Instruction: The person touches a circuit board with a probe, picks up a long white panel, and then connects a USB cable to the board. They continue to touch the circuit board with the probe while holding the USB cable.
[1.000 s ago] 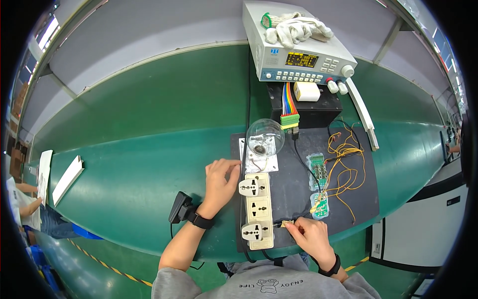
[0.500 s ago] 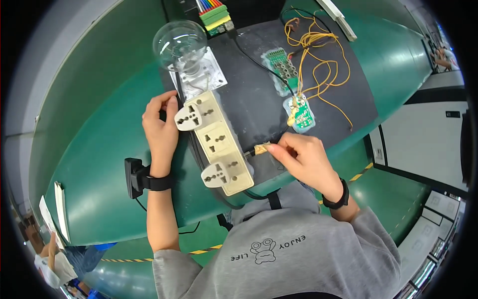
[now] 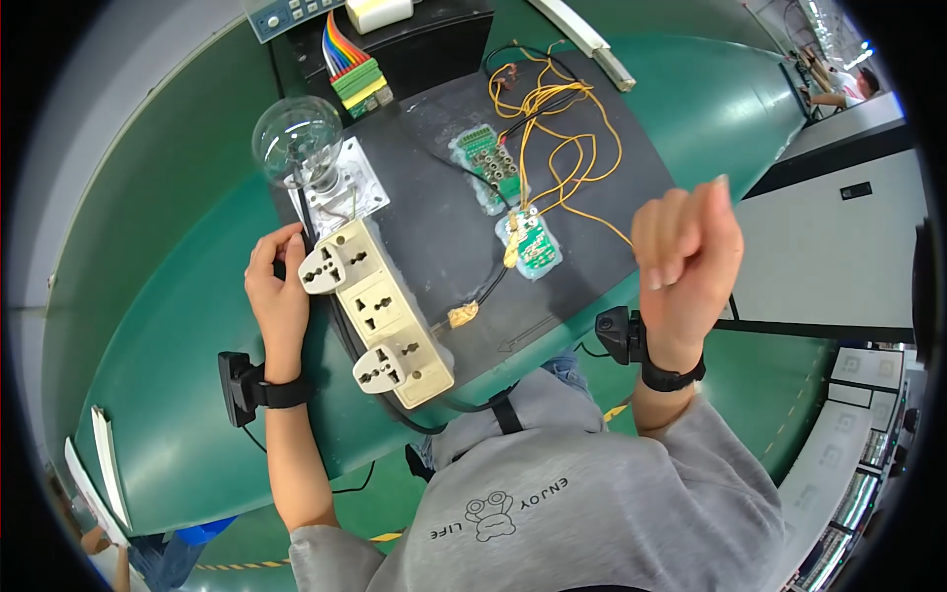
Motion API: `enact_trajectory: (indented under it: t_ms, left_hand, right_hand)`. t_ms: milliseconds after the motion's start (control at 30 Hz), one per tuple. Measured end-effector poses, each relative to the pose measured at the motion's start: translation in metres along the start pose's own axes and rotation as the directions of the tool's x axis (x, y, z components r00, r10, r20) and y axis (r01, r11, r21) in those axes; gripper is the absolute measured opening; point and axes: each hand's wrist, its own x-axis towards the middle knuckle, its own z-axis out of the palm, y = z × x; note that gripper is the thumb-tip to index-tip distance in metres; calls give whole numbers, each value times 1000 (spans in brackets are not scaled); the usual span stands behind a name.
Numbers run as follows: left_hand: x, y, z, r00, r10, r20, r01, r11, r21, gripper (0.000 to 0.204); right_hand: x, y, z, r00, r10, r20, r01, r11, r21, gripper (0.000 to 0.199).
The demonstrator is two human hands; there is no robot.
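Note:
My left hand rests at the left edge of the dark board, with thumb and index finger brought together beside a black cable. A white plug adapter sits close to its fingertips; whatever they grip is hidden. This adapter is on a cream power strip lying lengthwise on the board. Raised above the right side, my right hand has its fingers curled in, with nothing seen in them. A tan taped lump on a black lead lies beside the strip, apart from both hands.
A clear glass bulb stands on a white base. Two green circuit boards lie on the dark board, with tangled yellow wires. A green terminal block with rainbow wires is behind. White trunking lies at the far edge.
My right hand has let go of the tan taped lump and risen to the right, its fingers curled. The view has shifted; my left hand keeps its place beside the power strip.

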Motion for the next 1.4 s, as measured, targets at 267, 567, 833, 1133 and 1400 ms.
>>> enact_trajectory:
  t_ms: [267, 567, 833, 1133, 1400]
  left_hand:
    - [1, -3, 0, 999, 49, 12, -49, 999, 21, 20]
    - [0, 2, 2, 1000, 4, -12, -4, 1000, 3, 13]
    - [3, 5, 2, 1000, -7, -2, 7, 1000, 9, 14]
    - [1, 3, 0, 1000, -9, -14, 10, 999, 40, 15]
    - [1, 8, 2, 1000, 19, -17, -17, 997, 71, 14]
  right_hand:
    - [19, 30, -10, 963, -228, -143, 122, 845, -521, 42]
    - [29, 42, -13, 992, -16, -126, -30, 933, -358, 42]
    - [29, 75, -13, 991, -95, -92, 25, 815, -579, 41]
    - [30, 74, -8, 992, -2, -125, -64, 851, -522, 44]
    - [46, 72, -27, 968, 105, -226, -189, 902, -388, 44]
